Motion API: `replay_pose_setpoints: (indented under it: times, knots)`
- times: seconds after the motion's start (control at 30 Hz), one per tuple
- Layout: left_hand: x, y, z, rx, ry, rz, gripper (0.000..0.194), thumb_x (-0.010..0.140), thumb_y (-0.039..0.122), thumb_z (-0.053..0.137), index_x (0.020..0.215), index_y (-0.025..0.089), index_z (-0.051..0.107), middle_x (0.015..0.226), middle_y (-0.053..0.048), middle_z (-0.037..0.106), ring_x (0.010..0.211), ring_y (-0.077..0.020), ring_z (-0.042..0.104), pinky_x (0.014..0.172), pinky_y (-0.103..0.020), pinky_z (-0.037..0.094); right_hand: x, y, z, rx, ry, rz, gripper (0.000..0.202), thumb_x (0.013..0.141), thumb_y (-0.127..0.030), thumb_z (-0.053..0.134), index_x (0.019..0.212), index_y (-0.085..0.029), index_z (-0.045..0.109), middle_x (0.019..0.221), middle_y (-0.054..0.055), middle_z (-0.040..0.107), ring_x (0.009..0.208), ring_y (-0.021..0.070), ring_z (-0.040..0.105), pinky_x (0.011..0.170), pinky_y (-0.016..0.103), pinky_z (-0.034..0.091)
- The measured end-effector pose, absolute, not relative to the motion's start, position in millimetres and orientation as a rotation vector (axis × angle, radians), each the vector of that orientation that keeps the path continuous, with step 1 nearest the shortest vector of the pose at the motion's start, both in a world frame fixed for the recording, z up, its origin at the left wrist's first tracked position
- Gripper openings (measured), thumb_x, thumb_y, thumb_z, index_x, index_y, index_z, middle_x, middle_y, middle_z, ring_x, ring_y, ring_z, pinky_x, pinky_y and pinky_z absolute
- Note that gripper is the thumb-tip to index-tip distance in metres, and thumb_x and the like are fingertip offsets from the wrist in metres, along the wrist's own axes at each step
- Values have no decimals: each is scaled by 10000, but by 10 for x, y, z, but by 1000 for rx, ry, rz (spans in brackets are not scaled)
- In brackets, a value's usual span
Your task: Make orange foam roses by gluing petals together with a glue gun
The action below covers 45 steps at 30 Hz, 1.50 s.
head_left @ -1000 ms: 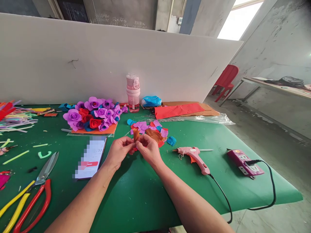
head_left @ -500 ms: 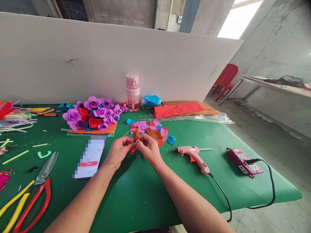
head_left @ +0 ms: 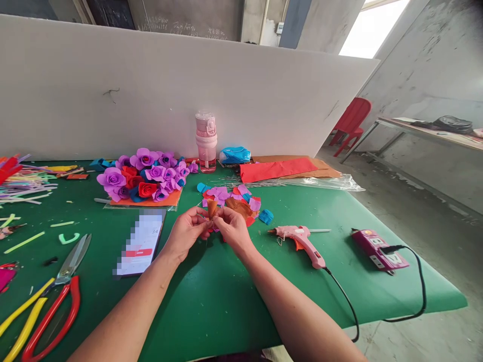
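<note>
A small rolled piece of brown crepe paper (head_left: 212, 208) stands upright between my hands. My left hand (head_left: 190, 227) pinches it low down from the left, and my right hand (head_left: 231, 226) closes its thumb and fingers on it from the right. The fingertips meet, so the lower end of the roll is hidden. Just behind lie loose paper petals (head_left: 221, 194) in purple, red, blue and brown, partly covered by my hands. A pink hot glue gun (head_left: 300, 240) rests on the green table to the right of my right hand.
Paper flowers (head_left: 145, 173) lie back left, beside a phone (head_left: 141, 241). Large scissors (head_left: 70, 271) are front left. A pink bottle (head_left: 206, 141) and red crepe paper (head_left: 277, 170) sit along the white board (head_left: 151, 90). The glue gun's cord hangs over the front edge near a purple power strip (head_left: 379, 250).
Both hands stay in nearly the same place, still pinching the brown paper, with only slight finger movement. The view has shifted very slightly.
</note>
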State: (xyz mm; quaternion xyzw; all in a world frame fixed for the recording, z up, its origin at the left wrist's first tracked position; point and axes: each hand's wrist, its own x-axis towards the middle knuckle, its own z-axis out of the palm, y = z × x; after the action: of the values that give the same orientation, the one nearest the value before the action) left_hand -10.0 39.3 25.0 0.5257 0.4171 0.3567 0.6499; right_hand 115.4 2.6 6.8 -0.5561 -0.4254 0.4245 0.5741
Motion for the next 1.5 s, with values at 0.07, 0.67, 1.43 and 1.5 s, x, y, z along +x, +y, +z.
replay_pose_setpoints:
  times: [0.07,0.67,1.43,1.5]
  knots:
    - [-100,397,243,1197,939,807,420,545,378,827,805,164,577,511,49,587,451,-94,536,465,-203,389,1156,28,61,-1309,-999,1000,66,680,-256,521,649,-198,520,612,-25,598,589,133,575,581,235,451]
    - [-110,391,248,1111,926,782,334,535,331,833,689,145,602,610,21,615,490,-83,526,478,-218,387,1152,22,97,-1292,-976,1013,74,660,-274,509,637,-204,501,582,-43,527,557,117,518,582,237,450]
    - [-129,408,241,1006,860,717,312,566,292,832,708,137,602,648,3,646,508,-65,524,495,-195,403,1157,10,159,-1157,-842,1189,91,655,-265,571,653,-189,522,558,-47,576,545,103,555,582,227,447]
    - [-134,421,214,988,880,741,321,564,297,833,716,139,599,641,4,643,510,-66,527,500,-195,408,1154,13,154,-1162,-832,1195,106,661,-272,590,695,-184,542,578,-47,582,548,101,556,581,227,447]
